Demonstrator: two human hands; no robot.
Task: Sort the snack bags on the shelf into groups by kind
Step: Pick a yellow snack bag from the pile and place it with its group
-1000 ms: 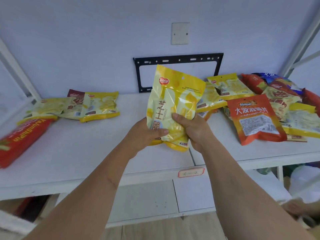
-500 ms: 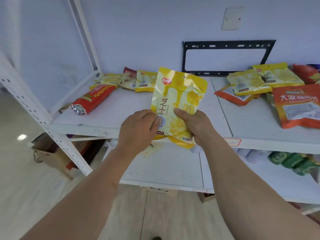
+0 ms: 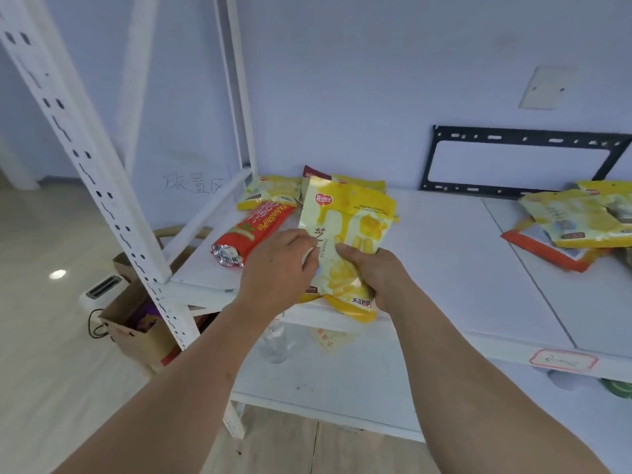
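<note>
A: What could be going wrong here, biggest thing first?

B: The shelf (image 3: 444, 268) is filling at its far-left corner, upper middle of the frame. If the yellow bag (image 3: 345, 241) is getting dropped on the red pack (image 3: 254, 230) instead of the yellow pile (image 3: 270, 193) behind it, the kinds are getting mixed. The bag is also looking slick, so it could be sliding off the front edge.

A: Where is the bag sitting now?

B: It is standing upright at centre frame, over the shelf's front edge, just right of the red pack. More yellow bags (image 3: 578, 217) are lying at the right edge.

A: And the grip?

B: Both hands are gripping it. The right hand (image 3: 372, 271) is curling round the lower right side, thumb on the front. The left hand (image 3: 277, 271) is pinching the left edge.
</note>
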